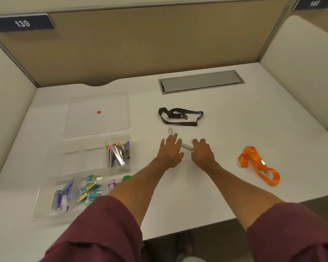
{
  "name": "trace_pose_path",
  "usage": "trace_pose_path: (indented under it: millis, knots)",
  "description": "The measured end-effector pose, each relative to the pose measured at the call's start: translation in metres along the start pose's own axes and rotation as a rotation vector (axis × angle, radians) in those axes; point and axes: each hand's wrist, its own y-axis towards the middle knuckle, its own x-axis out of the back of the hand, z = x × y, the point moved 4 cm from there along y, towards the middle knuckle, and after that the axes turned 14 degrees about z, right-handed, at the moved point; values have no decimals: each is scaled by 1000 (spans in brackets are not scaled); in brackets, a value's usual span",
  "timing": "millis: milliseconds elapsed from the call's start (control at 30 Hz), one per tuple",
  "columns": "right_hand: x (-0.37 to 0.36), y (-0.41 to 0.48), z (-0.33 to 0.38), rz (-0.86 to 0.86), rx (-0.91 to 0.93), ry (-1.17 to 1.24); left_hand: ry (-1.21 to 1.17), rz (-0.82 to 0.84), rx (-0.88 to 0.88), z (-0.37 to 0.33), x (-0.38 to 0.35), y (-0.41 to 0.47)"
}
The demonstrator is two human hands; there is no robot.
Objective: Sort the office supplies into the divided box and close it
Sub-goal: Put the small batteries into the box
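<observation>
A clear divided box (45, 210) lies at the left of the white desk, holding staplers, small staple boxes, clips and small bottles in separate compartments. Its clear lid (80, 121) with a red dot lies flat behind it. My left hand (170, 151) rests palm down at the desk's middle, fingers spread. Just beyond its fingertips is a small white tube (170, 130). A second white tube (187, 146) lies between my hands. My right hand (202, 152) curls over that tube's right end; whether it grips it is unclear. Farther back lies a black lanyard (178, 117), and an orange lanyard (257, 165) is at the right.
A grey cable hatch (201, 82) is set into the desk at the back. Beige partition walls enclose the desk on three sides. The desk's front edge runs under my forearms.
</observation>
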Motion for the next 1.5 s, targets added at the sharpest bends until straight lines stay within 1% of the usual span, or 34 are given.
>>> trace_pose_path:
  millis: [133,267,400,467,700,867,1033,1100,1267,1400,1500]
  knots:
    - [-2,7,-10,78,33,52,-10,48,-11,-19,-6,17]
    - [1,8,-13,99,62,84,25,99,1,-31,-13,27]
    - [5,8,-13,146,44,94,-21,19,86,-37,-14,27]
    - [7,10,-13,161,46,102,-15,5,132,-37,-14,24]
    - [16,14,9,160,125,32,-120,-31,188,-22,-16,9]
    - [28,15,56,147,253,30,-172,-164,243,14,22,-14]
    - [34,11,128,128,357,38,-227,-309,311,71,63,-54]
    - [32,7,160,123,413,33,-253,-344,336,96,71,-75]
    - [14,-7,239,124,535,37,-303,-357,432,162,75,-128]
    - [-10,-17,287,145,569,43,-308,-287,500,208,65,-161]
    - [-31,-20,314,158,572,29,-361,-237,506,230,53,-173]
